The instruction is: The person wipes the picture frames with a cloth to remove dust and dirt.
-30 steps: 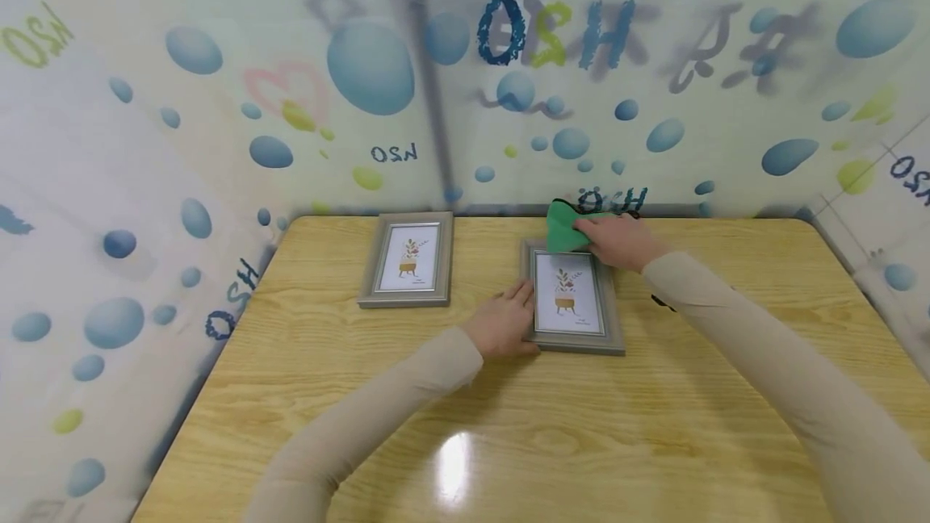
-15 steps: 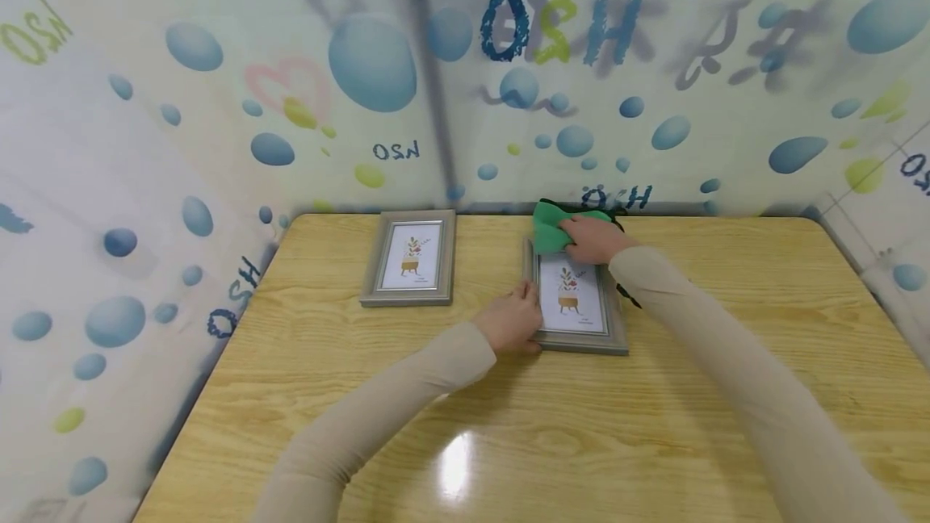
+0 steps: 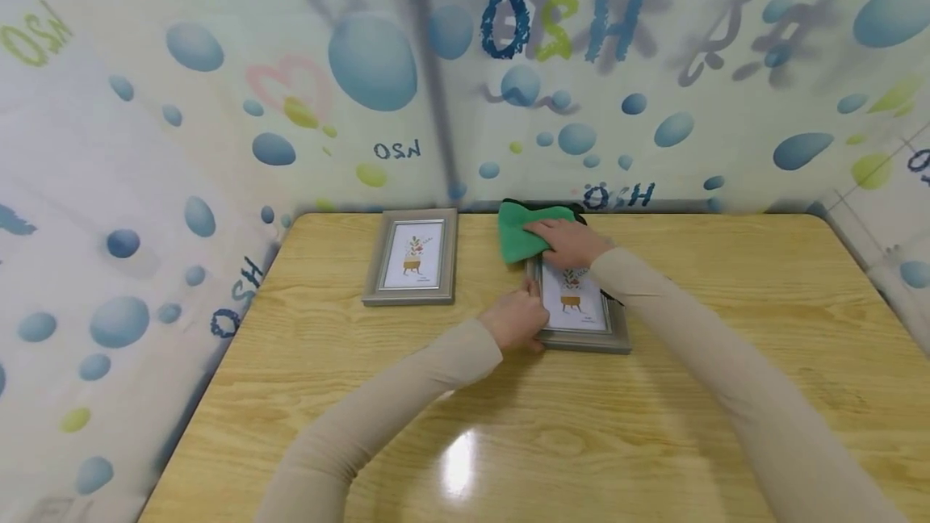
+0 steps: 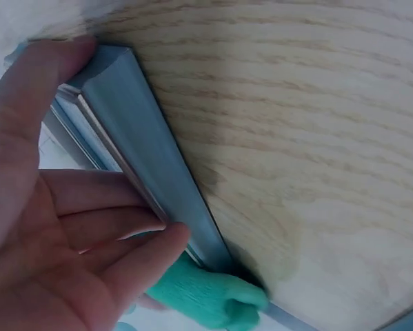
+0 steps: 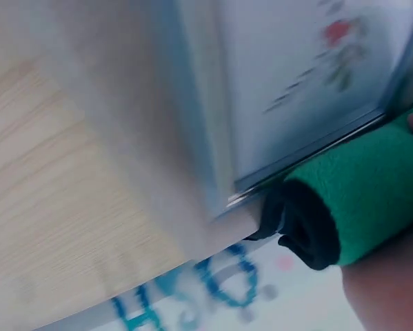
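At 7 o'clock, the left sleeve (image 3: 403,394) is long, plain beige and close-fitting, with darker creases gathered at its lower bend. The matching right sleeve (image 3: 726,370), at 4 o'clock, looks smoother, with faint folds just behind the wrist. Both look broader away from their simple cuffs (image 3: 485,345), which leave the left hand (image 3: 514,320) and right hand (image 3: 574,243) bare.

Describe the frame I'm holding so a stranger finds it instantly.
Find the wooden table before the patterned wall. Go right past the untouched grey frame to the held frame. Only that one has a left hand at its side and a right hand with a green cloth at its far end.
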Action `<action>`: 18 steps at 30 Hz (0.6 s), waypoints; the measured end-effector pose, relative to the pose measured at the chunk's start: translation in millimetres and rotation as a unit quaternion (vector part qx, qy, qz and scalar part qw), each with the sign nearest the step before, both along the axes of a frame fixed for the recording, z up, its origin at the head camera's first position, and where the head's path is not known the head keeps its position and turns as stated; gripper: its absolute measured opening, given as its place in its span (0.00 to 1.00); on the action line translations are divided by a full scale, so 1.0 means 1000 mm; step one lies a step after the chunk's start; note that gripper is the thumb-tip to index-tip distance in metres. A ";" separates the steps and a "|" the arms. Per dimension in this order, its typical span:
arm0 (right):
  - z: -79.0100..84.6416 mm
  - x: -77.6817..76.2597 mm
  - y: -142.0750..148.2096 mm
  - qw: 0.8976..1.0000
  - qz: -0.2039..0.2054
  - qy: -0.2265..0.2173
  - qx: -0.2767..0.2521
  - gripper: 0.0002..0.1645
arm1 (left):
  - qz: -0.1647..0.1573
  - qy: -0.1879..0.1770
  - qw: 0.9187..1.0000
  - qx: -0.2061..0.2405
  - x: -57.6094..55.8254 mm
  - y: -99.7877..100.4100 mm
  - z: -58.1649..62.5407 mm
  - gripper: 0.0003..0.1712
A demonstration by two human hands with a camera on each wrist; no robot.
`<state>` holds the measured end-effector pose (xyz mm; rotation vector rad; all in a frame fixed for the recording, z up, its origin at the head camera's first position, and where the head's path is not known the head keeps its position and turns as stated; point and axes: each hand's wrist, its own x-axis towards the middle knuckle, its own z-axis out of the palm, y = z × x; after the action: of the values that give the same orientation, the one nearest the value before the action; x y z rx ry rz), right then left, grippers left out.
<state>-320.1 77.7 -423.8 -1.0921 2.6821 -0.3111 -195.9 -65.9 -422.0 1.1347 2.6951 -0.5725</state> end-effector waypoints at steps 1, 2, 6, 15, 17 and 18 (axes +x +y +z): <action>-0.001 -0.001 0.006 1.000 -0.007 0.001 0.000 0.32 | -0.003 0.004 1.000 -0.005 0.000 0.000 0.000 0.32; -0.003 -0.002 0.012 1.000 -0.015 0.001 0.003 0.33 | -0.004 0.008 1.000 -0.007 0.000 0.001 0.000 0.31; -0.005 -0.008 0.042 0.998 -0.049 -0.004 0.026 0.34 | -0.011 0.024 1.000 -0.017 0.000 0.002 -0.002 0.30; 0.000 -0.012 0.051 0.993 -0.079 -0.010 0.089 0.31 | -0.002 0.021 1.000 -0.013 -0.001 0.004 -0.002 0.31; 0.000 -0.013 0.040 0.992 -0.077 -0.001 0.097 0.31 | -0.004 0.016 1.000 -0.004 -0.002 0.003 -0.002 0.30; 0.000 -0.012 0.034 0.992 -0.076 0.003 0.099 0.31 | -0.005 0.014 1.000 0.000 -0.002 0.003 -0.001 0.30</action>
<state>-332.4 111.6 -423.5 -0.8350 2.7355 -0.0642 -197.9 -63.3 -423.4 1.1503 2.7144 -0.5929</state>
